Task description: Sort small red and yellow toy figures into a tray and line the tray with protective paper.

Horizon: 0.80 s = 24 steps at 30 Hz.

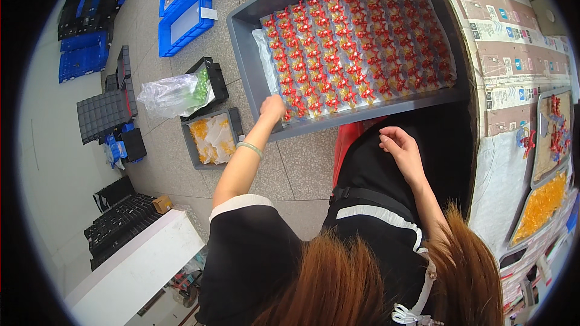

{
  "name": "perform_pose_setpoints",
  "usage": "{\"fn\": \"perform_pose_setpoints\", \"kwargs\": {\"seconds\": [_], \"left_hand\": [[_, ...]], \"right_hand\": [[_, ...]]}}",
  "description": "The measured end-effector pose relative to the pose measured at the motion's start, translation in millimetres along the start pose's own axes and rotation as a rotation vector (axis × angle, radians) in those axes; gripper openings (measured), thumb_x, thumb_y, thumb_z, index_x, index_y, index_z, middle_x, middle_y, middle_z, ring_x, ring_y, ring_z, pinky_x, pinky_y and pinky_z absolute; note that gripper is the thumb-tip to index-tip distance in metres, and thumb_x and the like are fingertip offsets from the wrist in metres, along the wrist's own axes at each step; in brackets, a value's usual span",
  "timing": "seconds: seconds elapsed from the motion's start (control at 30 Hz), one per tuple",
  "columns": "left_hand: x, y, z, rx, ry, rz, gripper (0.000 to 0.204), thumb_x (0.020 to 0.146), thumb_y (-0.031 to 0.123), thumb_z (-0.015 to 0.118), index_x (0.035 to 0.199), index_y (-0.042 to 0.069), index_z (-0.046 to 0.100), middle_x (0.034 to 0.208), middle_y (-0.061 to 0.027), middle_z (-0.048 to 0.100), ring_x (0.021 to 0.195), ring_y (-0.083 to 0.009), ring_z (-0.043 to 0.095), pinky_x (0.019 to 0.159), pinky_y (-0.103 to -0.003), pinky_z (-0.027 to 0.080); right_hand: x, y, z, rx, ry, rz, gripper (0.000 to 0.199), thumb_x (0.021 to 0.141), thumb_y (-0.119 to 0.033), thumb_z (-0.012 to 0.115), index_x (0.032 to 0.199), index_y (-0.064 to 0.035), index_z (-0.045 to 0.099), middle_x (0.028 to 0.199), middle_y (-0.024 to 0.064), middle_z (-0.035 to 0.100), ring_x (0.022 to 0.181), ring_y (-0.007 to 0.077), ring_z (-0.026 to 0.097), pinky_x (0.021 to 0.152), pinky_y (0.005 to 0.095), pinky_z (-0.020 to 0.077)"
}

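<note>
A large grey tray holds rows of small red and amber plastic pieces standing on pale sheets. My left hand is at the tray's near left corner, beside the end of the first row. Its fingers are closed, and whatever they hold is hidden. Over my lap, below the tray's near wall, my right hand is loosely curled, with a gap between thumb and fingers and nothing visible in it.
A table on the right bears a tray of amber pieces and a tray of red and blue pieces. On the floor at left are a bin of amber pieces, a bag of green pieces and blue crates.
</note>
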<state>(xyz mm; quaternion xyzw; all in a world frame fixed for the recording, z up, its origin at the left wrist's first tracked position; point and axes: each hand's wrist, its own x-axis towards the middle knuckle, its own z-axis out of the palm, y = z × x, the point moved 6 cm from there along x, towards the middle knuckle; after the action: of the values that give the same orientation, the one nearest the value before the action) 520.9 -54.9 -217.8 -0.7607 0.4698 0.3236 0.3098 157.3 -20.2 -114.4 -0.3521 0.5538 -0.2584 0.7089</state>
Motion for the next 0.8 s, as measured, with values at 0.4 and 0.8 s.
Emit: {"fn": "perform_pose_setpoints", "kwargs": {"seconds": [0.4,0.8], "left_hand": [[60,-36,14,-0.835,0.319,-0.096,0.045,0.079,0.018,0.051,0.12,0.0,0.047,0.116,-0.0212,0.052,0.109,-0.0303,0.05,0.091,-0.035,0.039],[45,-16,4,-0.818,0.45,-0.064,0.054,0.079,0.021,0.057,0.124,0.001,0.035,0.109,-0.0183,0.054,0.099,-0.0272,0.053,0.083,-0.036,0.042]], "right_hand": [[0,1,2,0.003,-0.005,0.008,0.019,0.082,-0.01,0.056,0.098,0.0015,0.056,0.08,0.0013,0.058,0.074,0.0074,0.054,0.068,0.0206,0.0436],[-1,0,0,0.0,0.0,0.005,0.019,0.082,-0.01,0.056,0.098,0.0008,0.057,0.08,0.0005,0.058,0.073,0.007,0.054,0.066,0.0201,0.0433]]}}
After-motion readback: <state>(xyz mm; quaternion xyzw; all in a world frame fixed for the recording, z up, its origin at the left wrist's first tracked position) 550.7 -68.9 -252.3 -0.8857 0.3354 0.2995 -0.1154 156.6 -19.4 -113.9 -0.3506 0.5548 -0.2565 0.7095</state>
